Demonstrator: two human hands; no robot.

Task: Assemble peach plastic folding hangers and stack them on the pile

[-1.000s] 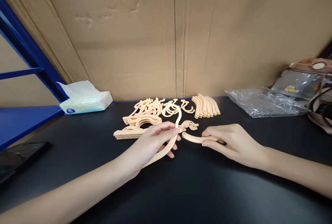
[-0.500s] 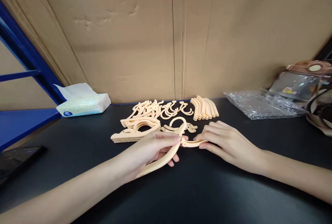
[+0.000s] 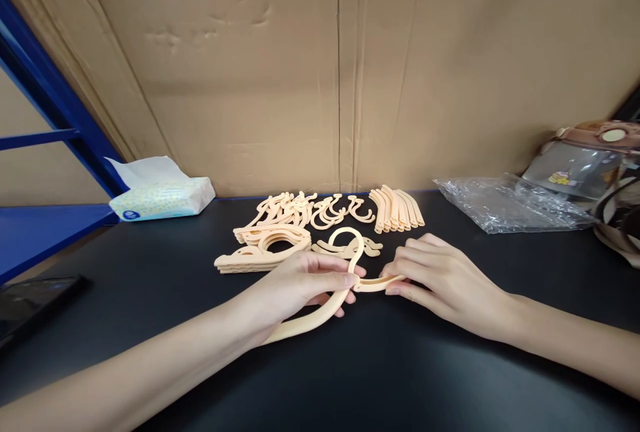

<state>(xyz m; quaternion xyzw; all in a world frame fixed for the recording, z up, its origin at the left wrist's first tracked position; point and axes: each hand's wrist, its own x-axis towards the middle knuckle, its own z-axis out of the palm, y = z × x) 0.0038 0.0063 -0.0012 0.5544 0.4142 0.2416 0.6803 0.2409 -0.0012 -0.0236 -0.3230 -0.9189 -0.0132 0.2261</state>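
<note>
Between my hands is a cream plastic folding clothes hanger (image 3: 320, 315), its round hook upright and an arm spreading to either side. My left hand (image 3: 305, 282) is closed around its middle joint, thumb on the front, with the left arm running down under the palm. At the other side, my right hand (image 3: 440, 282) pinches the outer end of the hanger's right arm. Behind my left hand lies a stack of folded hangers (image 3: 263, 252). A few flat curved pieces (image 3: 370, 247) rest on the table just behind the hook.
Loose hooks (image 3: 327, 212), a pile of hook-shaped parts (image 3: 285, 209) and a row of curved arms (image 3: 397, 209) lie along the back. A tissue pack (image 3: 163, 195) is at left, above a dark phone-like object (image 3: 40, 305). Clear plastic wrap (image 3: 510, 202) and a bag (image 3: 575, 165) are at right.
My left thumb has shifted onto the joint, covering more of it. The hook and right arm sit slightly lower and further right in view; both hands keep their hold.
</note>
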